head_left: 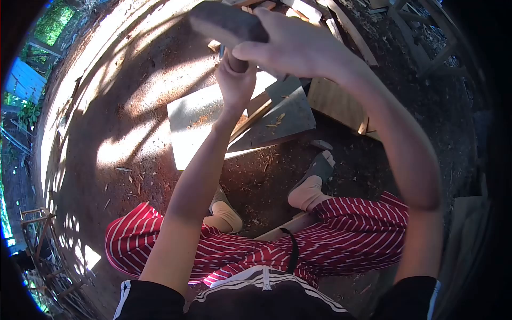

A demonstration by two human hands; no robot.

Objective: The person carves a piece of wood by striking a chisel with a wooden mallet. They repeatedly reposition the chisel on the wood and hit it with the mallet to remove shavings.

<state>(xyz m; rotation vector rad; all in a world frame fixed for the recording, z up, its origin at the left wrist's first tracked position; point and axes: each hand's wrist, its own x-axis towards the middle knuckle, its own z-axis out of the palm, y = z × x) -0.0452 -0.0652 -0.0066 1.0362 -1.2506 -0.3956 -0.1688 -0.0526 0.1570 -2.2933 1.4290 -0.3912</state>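
My left hand (236, 88) is raised in front of me, its fingers wrapped round a short brown handle (238, 63); the rest of that tool is hidden. Close above it, my right hand (296, 45) grips a thick, dark block of wood (226, 24), slightly blurred, whose near end overlaps the top of the left fist in this view. Below both hands lies a flat grey board (184, 114) on the ground, partly sunlit. A narrow wooden strip (255, 118) and some wood shavings (277, 121) rest on it.
A brown wooden panel (338, 104) lies right of the board. Several timber offcuts (349, 26) are piled at the back, with a wooden frame (426, 32) at the far right. My feet (314, 178) are on the dirt floor (154, 96), among scattered chips.
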